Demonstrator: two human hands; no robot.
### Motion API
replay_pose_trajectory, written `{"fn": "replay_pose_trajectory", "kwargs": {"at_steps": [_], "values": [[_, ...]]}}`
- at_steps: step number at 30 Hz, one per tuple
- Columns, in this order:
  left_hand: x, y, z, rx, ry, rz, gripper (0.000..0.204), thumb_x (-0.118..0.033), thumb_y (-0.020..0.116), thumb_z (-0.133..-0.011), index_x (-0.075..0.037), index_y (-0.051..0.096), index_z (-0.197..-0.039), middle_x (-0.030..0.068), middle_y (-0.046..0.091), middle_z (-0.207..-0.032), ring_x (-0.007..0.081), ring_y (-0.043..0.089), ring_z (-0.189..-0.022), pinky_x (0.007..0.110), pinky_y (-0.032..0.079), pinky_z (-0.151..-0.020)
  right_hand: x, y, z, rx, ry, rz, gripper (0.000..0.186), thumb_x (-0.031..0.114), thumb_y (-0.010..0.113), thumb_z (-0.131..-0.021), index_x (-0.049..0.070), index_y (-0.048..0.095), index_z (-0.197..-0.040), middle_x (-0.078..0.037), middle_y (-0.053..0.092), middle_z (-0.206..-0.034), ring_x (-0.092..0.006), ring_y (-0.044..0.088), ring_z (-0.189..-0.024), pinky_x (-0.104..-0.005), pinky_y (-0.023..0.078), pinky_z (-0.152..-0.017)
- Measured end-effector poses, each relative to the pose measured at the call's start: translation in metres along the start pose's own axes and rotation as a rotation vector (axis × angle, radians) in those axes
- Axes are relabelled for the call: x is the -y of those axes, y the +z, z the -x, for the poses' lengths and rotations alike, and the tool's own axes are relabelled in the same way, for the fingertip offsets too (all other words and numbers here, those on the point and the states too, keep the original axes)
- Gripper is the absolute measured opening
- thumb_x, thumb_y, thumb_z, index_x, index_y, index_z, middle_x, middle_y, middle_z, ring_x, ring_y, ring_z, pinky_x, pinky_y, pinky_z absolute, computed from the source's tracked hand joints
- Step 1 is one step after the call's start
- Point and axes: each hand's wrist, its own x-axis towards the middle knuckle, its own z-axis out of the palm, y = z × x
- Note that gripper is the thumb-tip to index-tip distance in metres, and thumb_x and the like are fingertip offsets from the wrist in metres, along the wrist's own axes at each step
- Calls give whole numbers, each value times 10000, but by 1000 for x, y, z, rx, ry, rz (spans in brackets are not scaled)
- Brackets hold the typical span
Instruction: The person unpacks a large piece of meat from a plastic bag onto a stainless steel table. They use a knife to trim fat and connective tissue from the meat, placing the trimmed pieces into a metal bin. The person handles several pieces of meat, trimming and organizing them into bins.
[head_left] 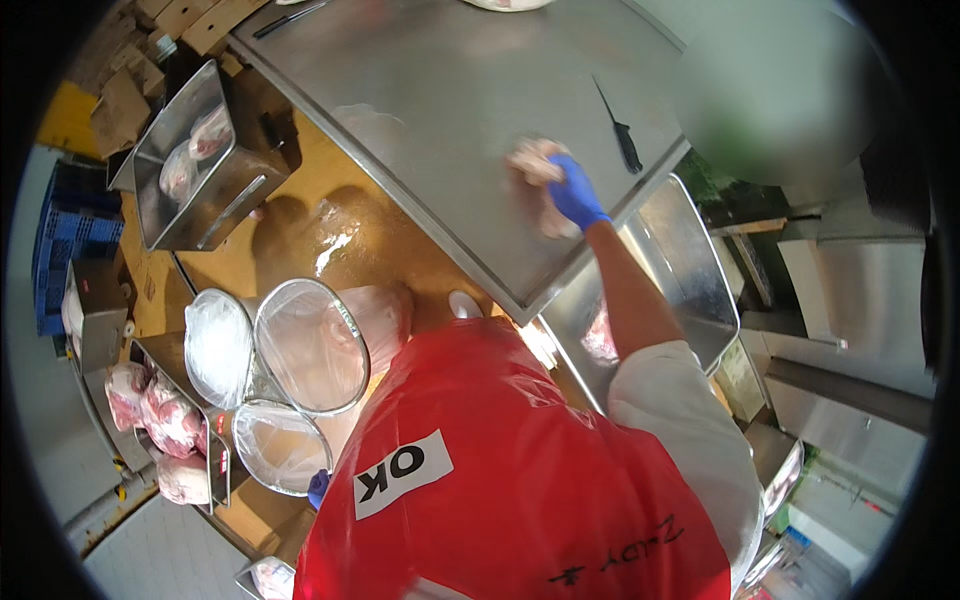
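My right hand [577, 195], in a blue glove, reaches over the steel table near its right edge. Its fingers are closed on a pale pink piece of meat [533, 158], smeared by motion; more of it hangs below the hand. On the same table, a black-handled knife [626, 146] lies to the right of that hand. Only a small blue-gloved part of my left hand [319, 488] shows beside my red apron. It is at the rim of the lowest bag hoop [282, 447], and its fingers are hidden.
Two more hoops, a left one [218, 348] and a right one [312, 346], hold clear bags. Metal bins with meat stand at the upper left [222, 195] and lower left [213, 440]. Beside the table [440, 120], another steel bin [715, 270] holds meat. A second knife [285, 20] lies far left.
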Motion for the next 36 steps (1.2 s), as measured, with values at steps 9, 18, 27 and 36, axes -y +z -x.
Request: {"fn": "replay_pose_trajectory", "kwargs": {"at_steps": [9,18,27,36], "values": [[13,5,78,7,-145,34,282,-280,669,-967,-7,738,-970,82,740,-817,132,655,-697,309,516,-628,-13,24,45,-335,274,666,707,241,703,-808,206,474,-1476,-268,419,-1485,-498,540,-1204,-544,479,-1000],[-1,-9,177,-85,-183,42,273,-274,679,-963,-9,743,-950,80,741,-800,122,652,-698,311,514,-626,-19,176,-187,-338,107,207,502,164,616,-909,133,542,-1404,-278,498,-1395,-454,587,-1170,-489,488,-989],[-32,7,262,-206,-269,-88,283,-272,667,-966,-5,742,-910,56,719,-775,109,631,-709,307,505,-628,104,361,-249,31,-155,26,482,129,653,-882,155,617,-1362,-222,641,-1287,-364,590,-1244,-428,465,-1069],[-50,-8,239,-59,-216,-120,290,-271,664,-972,3,729,-908,35,689,-767,105,610,-700,297,501,-634,95,264,-223,8,-331,-565,383,104,614,-890,86,657,-1269,-223,667,-1216,-369,639,-1137,-429,507,-991]]}}
